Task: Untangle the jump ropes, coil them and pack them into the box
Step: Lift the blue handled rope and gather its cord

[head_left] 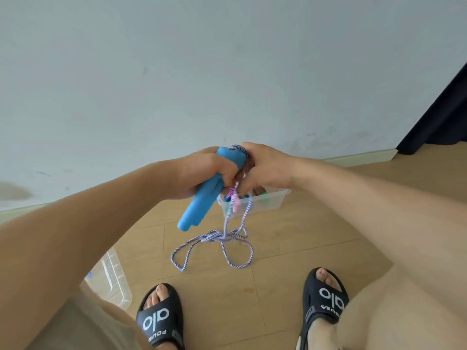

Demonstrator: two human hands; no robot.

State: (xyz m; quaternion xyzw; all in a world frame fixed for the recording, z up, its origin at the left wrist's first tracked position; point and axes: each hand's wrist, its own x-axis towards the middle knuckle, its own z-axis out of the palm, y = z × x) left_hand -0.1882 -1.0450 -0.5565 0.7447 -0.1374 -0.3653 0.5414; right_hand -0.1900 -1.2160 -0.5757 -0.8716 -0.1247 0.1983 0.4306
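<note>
My left hand (202, 173) grips the two blue handles (202, 198) of a jump rope, held together and pointing down to the left. Its purple-and-white braided rope (227, 238) hangs from my hands and lies in loose loops on the wooden floor. My right hand (265, 168) pinches the rope where it is wrapped around the top of the handles. Behind my hands stands a clear plastic box (265, 203) on the floor with coloured ropes inside, partly hidden by my fingers.
A clear plastic lid (113, 279) lies on the floor at the lower left, beside my left leg. My feet in black slippers (161, 319) stand at the bottom. A pale wall runs behind the box, and a dark curtain (442, 117) hangs at the right.
</note>
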